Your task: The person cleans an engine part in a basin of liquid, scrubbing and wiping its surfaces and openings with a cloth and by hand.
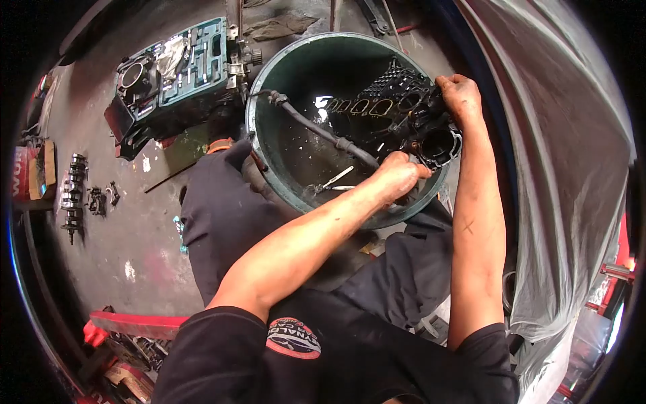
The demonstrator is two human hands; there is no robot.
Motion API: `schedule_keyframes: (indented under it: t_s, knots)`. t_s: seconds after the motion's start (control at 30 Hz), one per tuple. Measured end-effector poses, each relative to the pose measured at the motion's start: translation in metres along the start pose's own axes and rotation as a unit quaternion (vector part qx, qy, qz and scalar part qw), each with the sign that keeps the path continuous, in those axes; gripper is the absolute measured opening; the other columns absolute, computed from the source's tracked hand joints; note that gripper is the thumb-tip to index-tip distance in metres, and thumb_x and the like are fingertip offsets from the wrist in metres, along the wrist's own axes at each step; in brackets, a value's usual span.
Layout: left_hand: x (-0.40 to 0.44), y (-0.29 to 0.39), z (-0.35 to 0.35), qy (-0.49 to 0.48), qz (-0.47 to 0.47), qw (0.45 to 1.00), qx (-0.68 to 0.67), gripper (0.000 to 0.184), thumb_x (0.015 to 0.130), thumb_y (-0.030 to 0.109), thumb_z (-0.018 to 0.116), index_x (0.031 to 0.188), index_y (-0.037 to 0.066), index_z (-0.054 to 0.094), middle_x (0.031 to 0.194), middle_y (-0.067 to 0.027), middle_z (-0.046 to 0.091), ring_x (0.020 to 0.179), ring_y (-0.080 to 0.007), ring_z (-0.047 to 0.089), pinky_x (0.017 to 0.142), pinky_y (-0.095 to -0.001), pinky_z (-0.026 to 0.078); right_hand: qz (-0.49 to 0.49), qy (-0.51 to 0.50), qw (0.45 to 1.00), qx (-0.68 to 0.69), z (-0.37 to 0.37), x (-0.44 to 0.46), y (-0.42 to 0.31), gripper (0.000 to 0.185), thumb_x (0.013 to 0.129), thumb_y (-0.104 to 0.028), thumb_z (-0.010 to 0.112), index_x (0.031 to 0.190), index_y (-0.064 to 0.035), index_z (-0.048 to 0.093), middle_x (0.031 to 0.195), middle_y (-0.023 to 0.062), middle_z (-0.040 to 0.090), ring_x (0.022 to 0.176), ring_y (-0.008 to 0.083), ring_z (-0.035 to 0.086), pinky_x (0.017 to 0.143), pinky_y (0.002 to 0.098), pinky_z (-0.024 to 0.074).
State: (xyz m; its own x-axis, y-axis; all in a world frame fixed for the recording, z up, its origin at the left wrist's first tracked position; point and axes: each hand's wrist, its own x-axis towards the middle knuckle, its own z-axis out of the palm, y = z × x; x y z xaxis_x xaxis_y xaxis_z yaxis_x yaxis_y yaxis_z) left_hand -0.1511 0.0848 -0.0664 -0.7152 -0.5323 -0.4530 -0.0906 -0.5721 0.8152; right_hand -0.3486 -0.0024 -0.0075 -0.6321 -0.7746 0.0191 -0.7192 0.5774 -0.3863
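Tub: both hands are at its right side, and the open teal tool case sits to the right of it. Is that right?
Not quite: the head view shows the open teal tool case to the left of the tub.

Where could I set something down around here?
The roomiest patch looks like the floor between the ridged metal shaft and the dark trouser leg, above the red bar. It's crowded on the blue tool case and along the green tub's right side, with both hands, left and right, at dark metal parts.
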Motion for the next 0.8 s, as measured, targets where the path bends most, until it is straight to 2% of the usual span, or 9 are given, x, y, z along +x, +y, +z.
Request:
schedule_keyframes:
  t_s: [0.03, 0.13, 0.27, 0.33, 0.43, 0.53, 0.6, 0.63, 0.8]
  knots:
    - [0.002, 0.000, 0.002, -0.006, -0.001, 1.000, -0.002, 0.040, 0.082, 0.022, 0.071, 0.102, -0.012, 0.065, 0.095, -0.0179, 0.069, 0.090, -0.0236, 0.064, 0.082, -0.0365, 0.049, -0.017, 0.000, 1.000, 0.009, 0.001, 0.001, -0.001, 0.033, 0.084, -0.032, 0.068, 0.095, -0.0017, 0.073, 0.082, 0.0116, 0.072, 0.079, 0.0190, 0.067, 0.076, 0.0340, 0.0503]
    - [0.000, 0.000, 0.006, 0.032, -0.004, 0.999, -0.014, 0.038, 0.083, 0.020, 0.070, 0.104, -0.011, 0.064, 0.096, -0.0167, 0.069, 0.089, -0.0227, 0.064, 0.081, -0.0360, 0.049, -0.018, 0.014, 1.000, -0.009, 0.001, -0.004, -0.006, 0.034, 0.085, -0.032, 0.069, 0.095, -0.0002, 0.073, 0.082, 0.0110, 0.071, 0.078, 0.0185, 0.066, 0.074, 0.0338, 0.0503]
    - [-0.010, -0.002, 0.004, 0.005, 0.028, 0.991, -0.131, 0.034, 0.085, 0.019, 0.070, 0.103, -0.009, 0.065, 0.095, -0.0151, 0.069, 0.085, -0.0202, 0.063, 0.076, -0.0335, 0.049, -0.043, -0.009, 0.999, 0.015, 0.002, 0.010, 0.003, 0.034, 0.087, -0.031, 0.071, 0.094, 0.0015, 0.072, 0.079, 0.0101, 0.070, 0.072, 0.0169, 0.064, 0.071, 0.0341, 0.0501]
    - [-0.009, 0.000, 0.008, 0.026, 0.041, 0.995, -0.086, 0.032, 0.086, 0.019, 0.070, 0.101, -0.009, 0.065, 0.091, -0.0142, 0.069, 0.082, -0.0199, 0.063, 0.074, -0.0339, 0.049, -0.027, -0.017, 0.999, 0.005, -0.006, 0.003, -0.012, 0.033, 0.086, -0.031, 0.072, 0.094, 0.0014, 0.072, 0.079, 0.0102, 0.070, 0.072, 0.0168, 0.064, 0.070, 0.0343, 0.0500]
    - [-0.005, 0.004, 0.011, 0.037, 0.034, 0.996, -0.071, 0.029, 0.086, 0.019, 0.069, 0.097, -0.008, 0.066, 0.087, -0.0134, 0.069, 0.077, -0.0197, 0.063, 0.071, -0.0349, 0.049, 0.012, -0.092, 0.996, 0.012, -0.001, 0.027, -0.006, 0.046, 0.081, -0.044, 0.074, 0.103, -0.0041, 0.075, 0.105, 0.0212, 0.072, 0.103, 0.0316, 0.069, 0.091, 0.0386, 0.0512]
    - [0.017, -0.009, 0.015, 0.034, 0.032, 0.991, -0.124, 0.026, 0.087, 0.018, 0.068, 0.090, -0.007, 0.068, 0.084, -0.0141, 0.069, 0.075, -0.0212, 0.064, 0.068, -0.0365, 0.049, -0.005, -0.083, 0.991, -0.102, 0.023, 0.051, 0.001, 0.048, 0.081, -0.046, 0.074, 0.105, -0.0045, 0.074, 0.111, 0.0194, 0.071, 0.107, 0.0309, 0.068, 0.092, 0.0389, 0.0509]
    - [0.023, -0.014, 0.014, 0.044, 0.038, 0.990, -0.131, 0.025, 0.087, 0.018, 0.067, 0.089, -0.007, 0.069, 0.084, -0.0145, 0.069, 0.076, -0.0221, 0.064, 0.067, -0.0371, 0.049, 0.012, -0.092, 0.990, -0.108, 0.030, 0.056, 0.005, 0.048, 0.078, -0.044, 0.078, 0.108, -0.0070, 0.074, 0.115, 0.0183, 0.070, 0.111, 0.0309, 0.067, 0.093, 0.0394, 0.0506]
    - [0.011, -0.005, 0.014, 0.083, 0.032, 0.993, -0.076, 0.027, 0.086, 0.019, 0.068, 0.088, -0.008, 0.070, 0.082, -0.0155, 0.070, 0.077, -0.0239, 0.066, 0.070, -0.0378, 0.049, 0.015, -0.102, 0.989, -0.104, 0.034, 0.062, 0.016, 0.047, 0.078, -0.043, 0.079, 0.108, -0.0072, 0.074, 0.116, 0.0182, 0.070, 0.111, 0.0306, 0.067, 0.093, 0.0395, 0.0506]
    - [0.006, -0.001, 0.012, 0.069, 0.037, 0.997, -0.028, 0.051, 0.082, 0.027, 0.071, 0.107, -0.016, 0.063, 0.103, -0.0254, 0.068, 0.093, -0.0277, 0.067, 0.082, -0.0383, 0.050, 0.088, -0.147, 0.984, -0.043, 0.032, 0.056, 0.011, 0.048, 0.077, -0.039, 0.083, 0.109, -0.0036, 0.073, 0.111, 0.0168, 0.072, 0.105, 0.0245, 0.069, 0.091, 0.0389, 0.0510]
